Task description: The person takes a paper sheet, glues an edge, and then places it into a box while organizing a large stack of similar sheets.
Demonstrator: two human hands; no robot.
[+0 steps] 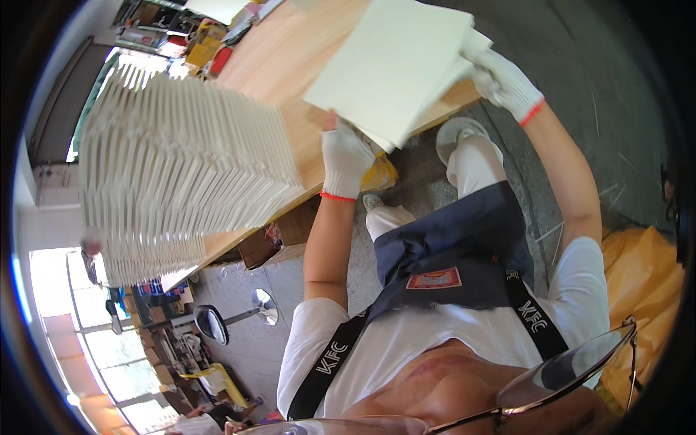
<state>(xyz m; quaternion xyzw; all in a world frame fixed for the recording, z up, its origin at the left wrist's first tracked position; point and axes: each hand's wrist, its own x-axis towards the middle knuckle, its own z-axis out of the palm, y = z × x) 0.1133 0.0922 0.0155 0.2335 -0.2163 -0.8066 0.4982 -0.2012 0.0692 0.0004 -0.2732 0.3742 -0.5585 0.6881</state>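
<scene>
A small stack of off-white sheets or thin boards (395, 61) is held at a slant over the near edge of the wooden table, its layers slightly fanned at the right and near corners. My right hand (507, 83), in a white knit glove with a red cuff, grips the stack's right edge. On the near left edge is my left hand (346, 163), gloved the same way; its thumb tip looks uncovered and touches the edge, while its other fingers are mostly hidden. To the left rises a tall pile of similar white pieces (181, 156), layered with gaps between them.
The pale wooden table (290, 54) runs away to the upper left, with yellow and red items (210, 51) on its far part. Under it are cardboard boxes (293, 225). A round-based stand (264, 308) is on the grey floor; orange-yellow sheeting (641, 283) lies at right.
</scene>
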